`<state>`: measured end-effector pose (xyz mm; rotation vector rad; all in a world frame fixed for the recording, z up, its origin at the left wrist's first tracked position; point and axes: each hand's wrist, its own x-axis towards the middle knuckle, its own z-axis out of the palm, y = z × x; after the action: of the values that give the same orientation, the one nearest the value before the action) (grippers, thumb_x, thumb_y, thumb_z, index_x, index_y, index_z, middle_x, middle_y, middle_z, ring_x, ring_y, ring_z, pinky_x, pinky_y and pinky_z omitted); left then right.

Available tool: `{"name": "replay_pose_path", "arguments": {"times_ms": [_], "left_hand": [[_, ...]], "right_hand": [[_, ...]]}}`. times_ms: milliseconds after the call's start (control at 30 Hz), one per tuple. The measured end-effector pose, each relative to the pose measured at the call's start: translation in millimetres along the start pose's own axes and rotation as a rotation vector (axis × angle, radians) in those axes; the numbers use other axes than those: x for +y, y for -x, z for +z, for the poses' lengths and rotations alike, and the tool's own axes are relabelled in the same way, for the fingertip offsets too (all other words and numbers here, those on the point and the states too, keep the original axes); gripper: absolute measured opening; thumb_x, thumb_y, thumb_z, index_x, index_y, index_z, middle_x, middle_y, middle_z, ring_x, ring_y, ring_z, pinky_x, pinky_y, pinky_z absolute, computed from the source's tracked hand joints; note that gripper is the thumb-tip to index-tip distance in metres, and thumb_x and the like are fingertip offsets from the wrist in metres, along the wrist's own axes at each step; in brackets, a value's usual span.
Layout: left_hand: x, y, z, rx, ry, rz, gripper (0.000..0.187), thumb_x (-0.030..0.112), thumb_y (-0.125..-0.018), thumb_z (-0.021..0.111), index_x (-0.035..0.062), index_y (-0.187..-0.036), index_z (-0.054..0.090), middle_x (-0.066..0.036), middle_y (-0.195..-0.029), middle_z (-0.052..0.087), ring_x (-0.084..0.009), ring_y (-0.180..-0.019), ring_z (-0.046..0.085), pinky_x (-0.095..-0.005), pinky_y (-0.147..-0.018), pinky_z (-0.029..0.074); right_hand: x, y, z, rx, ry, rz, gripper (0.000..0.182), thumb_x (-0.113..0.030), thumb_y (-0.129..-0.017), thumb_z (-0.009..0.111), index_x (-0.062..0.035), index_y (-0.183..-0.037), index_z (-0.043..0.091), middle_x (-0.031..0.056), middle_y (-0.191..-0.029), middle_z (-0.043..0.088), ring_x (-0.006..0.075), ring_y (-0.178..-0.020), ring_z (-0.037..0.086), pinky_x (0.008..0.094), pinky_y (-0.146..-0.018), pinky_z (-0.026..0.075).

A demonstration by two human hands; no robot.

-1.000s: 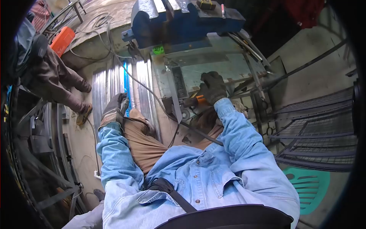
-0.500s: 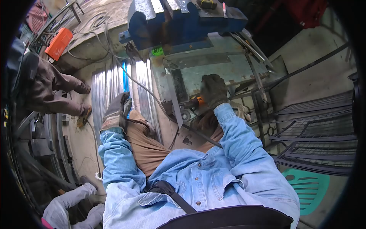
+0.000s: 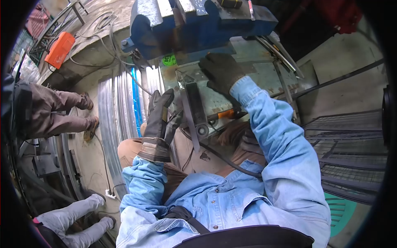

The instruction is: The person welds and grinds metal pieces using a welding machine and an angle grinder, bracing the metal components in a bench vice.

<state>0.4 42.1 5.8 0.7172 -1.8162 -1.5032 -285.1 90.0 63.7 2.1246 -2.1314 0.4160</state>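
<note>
My right hand (image 3: 221, 72), in a dark glove, rests flat on the steel bench top (image 3: 264, 74) just below the blue vise (image 3: 198, 25). It holds nothing. An orange-handled power tool (image 3: 226, 114) lies on the bench under my right forearm, and its black cable (image 3: 231, 163) trails toward my body. My left hand (image 3: 160, 120), in a grey work glove, is raised with its fingers spread. It is empty and hovers beside a dark metal bar (image 3: 194, 109) at the bench's near left corner.
Corrugated metal sheets (image 3: 120, 103) lie on the floor at left. An orange box (image 3: 60, 49) sits among cables at the upper left. One person's legs (image 3: 53, 111) stand at left, another's (image 3: 78, 211) at lower left. Wire grates (image 3: 351, 140) and a green chair (image 3: 340, 206) are at right.
My right hand has let go of the orange-handled tool and moved up the bench toward the vise. My left hand has risen from my knee to the bench corner.
</note>
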Motion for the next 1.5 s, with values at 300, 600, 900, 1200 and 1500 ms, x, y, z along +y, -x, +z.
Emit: {"name": "replay_pose_path", "arguments": {"times_ms": [300, 600, 900, 1200, 1500], "left_hand": [[-17.6, -11.8, 4.3, -0.08, -0.156, -0.002, 0.073, 0.0, -0.089, 0.076, 0.0067, -0.156, 0.048, -0.017, -0.158, 0.051, -0.0331, -0.147, 0.049, -0.0397, -0.121, 0.042], [-45.6, -13.9, 6.6, -0.081, -0.18, 0.149, 0.064, 0.002, -0.094, 0.072, 0.0018, -0.153, 0.048, -0.018, -0.16, 0.048, -0.0296, -0.147, 0.049, -0.038, -0.121, 0.042], [-42.4, -14.4, 8.7, -0.01, -0.331, 0.199, 0.064, 0.017, -0.093, 0.077, 0.0035, -0.149, 0.05, -0.024, -0.149, 0.058, -0.0419, -0.138, 0.058, -0.0454, -0.117, 0.045], [-68.7, -17.0, 8.4, -0.024, -0.24, 0.118, 0.065, 0.012, -0.091, 0.079, 0.0033, -0.15, 0.053, -0.021, -0.152, 0.057, -0.0361, -0.145, 0.051, -0.0422, -0.119, 0.042], [-48.2, -13.7, 13.1, -0.049, 0.207, -0.131, 0.066, 0.0, -0.096, 0.066, 0.0053, -0.158, 0.046, -0.012, -0.163, 0.046, -0.0257, -0.146, 0.049, -0.0333, -0.106, 0.053]], "right_hand": [[12.3, -36.8, 16.6, -0.376, 0.066, -0.078, 0.062, -0.02, -0.075, 0.089, -0.0102, -0.128, 0.059, 0.015, -0.116, 0.068, 0.0389, -0.112, 0.068, 0.051, -0.093, 0.057], [3.8, -40.5, 16.3, -0.471, 0.047, -0.013, 0.057, -0.024, -0.079, 0.084, -0.0089, -0.127, 0.059, 0.0153, -0.117, 0.068, 0.0376, -0.109, 0.07, 0.0489, -0.093, 0.057], [2.5, -41.4, 22.2, -0.451, 0.084, -0.005, 0.048, -0.025, -0.076, 0.08, -0.0084, -0.117, 0.062, 0.0147, -0.11, 0.069, 0.0368, -0.104, 0.072, 0.0492, -0.088, 0.059], [-5.6, -45.7, 19.5, -0.513, 0.144, 0.019, 0.041, -0.025, -0.077, 0.08, -0.0067, -0.111, 0.066, 0.0156, -0.109, 0.071, 0.0379, -0.1, 0.073, 0.0498, -0.085, 0.06], [-13.2, -41.7, 36.1, -0.395, 0.08, 0.101, 0.032, -0.021, -0.089, 0.069, 0.0, -0.113, 0.066, 0.0203, -0.11, 0.073, 0.0394, -0.102, 0.074, 0.0507, -0.088, 0.06]]}}
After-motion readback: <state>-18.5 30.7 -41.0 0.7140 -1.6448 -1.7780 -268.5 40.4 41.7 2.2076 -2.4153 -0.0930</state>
